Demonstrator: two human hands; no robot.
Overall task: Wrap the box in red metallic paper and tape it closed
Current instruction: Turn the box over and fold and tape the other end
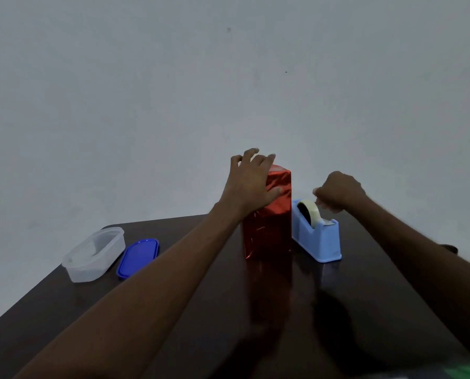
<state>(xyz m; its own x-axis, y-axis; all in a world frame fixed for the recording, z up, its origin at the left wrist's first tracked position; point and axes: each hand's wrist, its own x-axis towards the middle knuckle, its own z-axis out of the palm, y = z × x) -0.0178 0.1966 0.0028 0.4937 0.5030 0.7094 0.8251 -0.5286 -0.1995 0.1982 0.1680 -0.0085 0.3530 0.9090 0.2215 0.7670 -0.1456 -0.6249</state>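
A tall box covered in red metallic paper [268, 222] stands upright near the middle of the dark table [173, 324]. My left hand [251, 181] rests on its upper left side, thumb on the near face and fingers spread over the top edge. Right beside the box sits a light blue tape dispenser [320, 239] with a roll of clear tape [309, 210]. My right hand [339, 191] hovers just above the roll with its fingers curled, pinching the tape end.
A clear plastic container [94, 254] and its blue lid [138, 257] lie at the table's left. A plain grey wall stands behind the table's far edge. A dark object [451, 248] peeks out behind my right forearm.
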